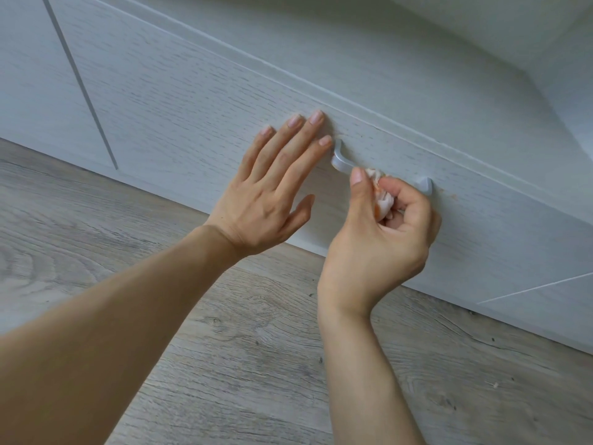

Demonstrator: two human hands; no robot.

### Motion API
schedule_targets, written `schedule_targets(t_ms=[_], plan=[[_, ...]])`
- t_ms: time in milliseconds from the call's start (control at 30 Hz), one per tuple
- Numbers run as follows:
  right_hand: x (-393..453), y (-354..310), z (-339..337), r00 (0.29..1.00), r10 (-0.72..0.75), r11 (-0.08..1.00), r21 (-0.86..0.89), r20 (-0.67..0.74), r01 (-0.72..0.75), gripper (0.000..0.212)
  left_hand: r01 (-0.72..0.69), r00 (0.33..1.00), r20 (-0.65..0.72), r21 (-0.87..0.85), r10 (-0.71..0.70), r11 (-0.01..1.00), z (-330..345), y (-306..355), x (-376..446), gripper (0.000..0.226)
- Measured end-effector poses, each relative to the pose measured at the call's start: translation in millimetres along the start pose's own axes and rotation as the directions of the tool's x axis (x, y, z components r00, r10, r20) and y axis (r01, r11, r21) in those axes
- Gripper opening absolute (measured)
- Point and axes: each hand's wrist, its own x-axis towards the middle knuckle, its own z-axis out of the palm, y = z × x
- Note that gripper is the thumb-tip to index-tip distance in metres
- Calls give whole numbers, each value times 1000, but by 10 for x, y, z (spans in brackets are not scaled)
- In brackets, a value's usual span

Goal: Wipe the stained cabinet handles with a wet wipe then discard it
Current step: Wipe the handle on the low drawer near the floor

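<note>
While the left hand [269, 191] lies flat on the drawer front [192, 101], the right hand [382, 239] pinches the wipe [383, 200] against the handle [341, 160].

The drawer front [199, 101] stands at the far side, above the floor [240, 348], which lies near. The handle [340, 163] sits on the drawer front, right of centre. The left hand [269, 194] lies flat on the drawer front, just left of the handle. The right hand [382, 232] is over the handle's middle, with the wet wipe [383, 200] inside its curled fingers, touching the handle. A second cabinet door [29, 72] lies far left.
</note>
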Motion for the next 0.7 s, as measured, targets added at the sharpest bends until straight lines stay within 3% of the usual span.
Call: schedule_targets(t_ms=[133,267,367,533,700], plan=[[-48,-42,26,998,-59,998,-17,35,60,6,78,997,-6,35,-78,996,-24,-75,-24,60],[-8,-50,-25,1000,-5,1000,25,22,4,13,65,998,13,34,-65,997,-51,-113,-44,61],[-52,-76,11,993,-49,998,-35,107,53,14,67,998,16,43,-67,997,-60,-121,-42,61],[9,-81,-19,996,85,995,55,31,-87,20,48,999,17,27,-48,998,-97,-130,-35,62],[-21,-94,-25,984,-33,999,-20,174,38,11,50,999,12,54,-51,997,-83,-135,-42,63]])
